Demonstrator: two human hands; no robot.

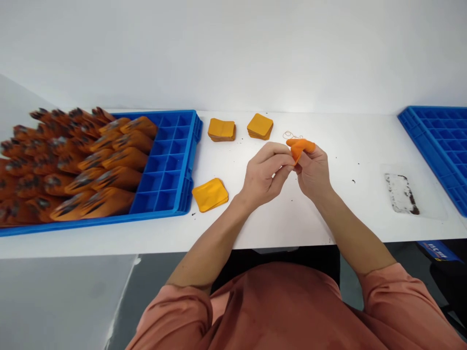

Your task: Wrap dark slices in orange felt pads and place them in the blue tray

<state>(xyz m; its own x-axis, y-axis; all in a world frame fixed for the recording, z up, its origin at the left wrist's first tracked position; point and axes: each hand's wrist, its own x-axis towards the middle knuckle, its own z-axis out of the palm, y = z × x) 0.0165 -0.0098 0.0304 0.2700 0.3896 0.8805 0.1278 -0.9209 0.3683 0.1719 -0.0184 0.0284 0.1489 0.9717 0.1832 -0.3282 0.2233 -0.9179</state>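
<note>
My left hand (264,172) and my right hand (314,170) meet above the white table, fingers pinched together. Between them is a small, thin orange piece (297,152), folded or bent; my fingers hide part of it. Orange also covers a finger of my right hand, like a finger cot; where it ends and the held piece begins is hard to tell. Just behind my hands lies a loose loop of thin reddish thread (291,135). Left of my left hand is a low pile of yellow-orange fabric pouches (210,195), flat and rounded at the corners.
Two neat stacks of similar pouches, a left stack (222,129) and a right stack (260,126), sit farther back. A blue divided tray (187,165) at left holds many filled orange pouches (120,180). At right are another blue tray (434,141) and a clear sheet with dark crumbs (401,194).
</note>
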